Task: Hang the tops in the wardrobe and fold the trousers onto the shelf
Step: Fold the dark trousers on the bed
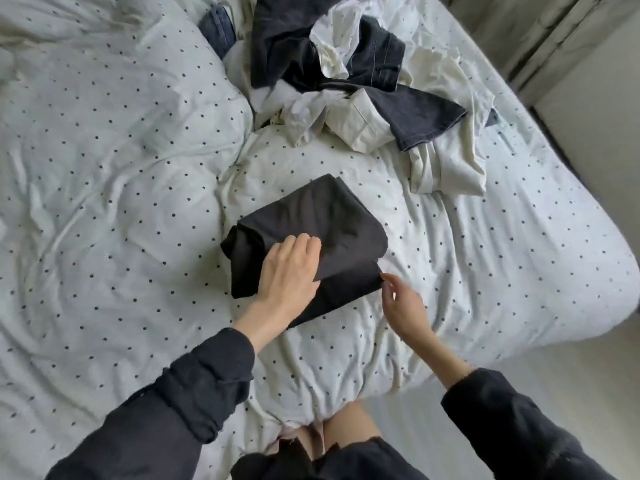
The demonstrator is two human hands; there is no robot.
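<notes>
spotted duvet [104, 168] | folded black trousers [311, 216] | clothes heap [346, 71] | pale floor [519, 362]

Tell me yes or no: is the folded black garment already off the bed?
No, the folded black garment lies on the dotted duvet under the left hand.

Soft, even daylight, faint shadows, slight overall blur, wide-angle bending at the edges

Black trousers [311, 237] lay folded on the bed [104, 168]; dark jeans [381, 81] and pale tops [446, 161] lay heaped behind.
</notes>
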